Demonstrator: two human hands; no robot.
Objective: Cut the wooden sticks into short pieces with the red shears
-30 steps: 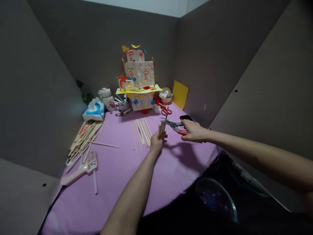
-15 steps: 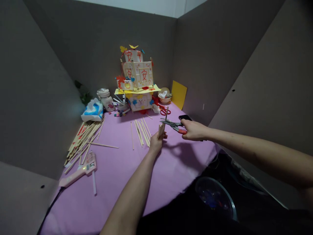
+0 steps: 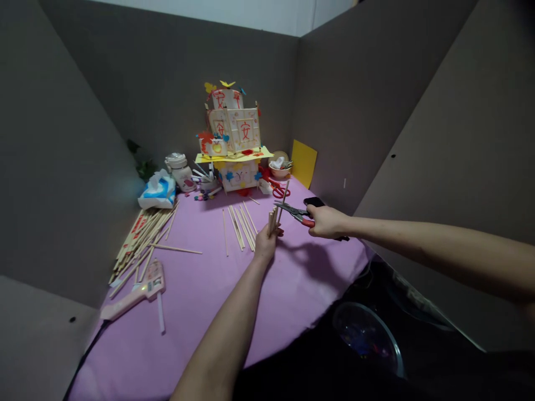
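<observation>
My left hand (image 3: 266, 244) is closed round a small bundle of wooden sticks (image 3: 274, 218), held upright over the purple table (image 3: 200, 312). One longer stick (image 3: 284, 196) rises above the others. My right hand (image 3: 327, 221) grips red-handled scissors (image 3: 295, 213), whose blades are closed on that longer stick just above the bundle.
Loose sticks (image 3: 240, 220) lie beyond my left hand, and a larger pile (image 3: 142, 239) sits at the left. A pink glue gun (image 3: 137, 289) rests near the front left. A decorated paper and stick tower (image 3: 234, 139), a tissue pack (image 3: 159, 192), a bowl (image 3: 281, 166) and a phone (image 3: 314, 201) stand at the back. A basin (image 3: 368, 337) is below the table edge.
Both hands hold nearly the same pose with the scissors on the stick. The view has shifted slightly.
</observation>
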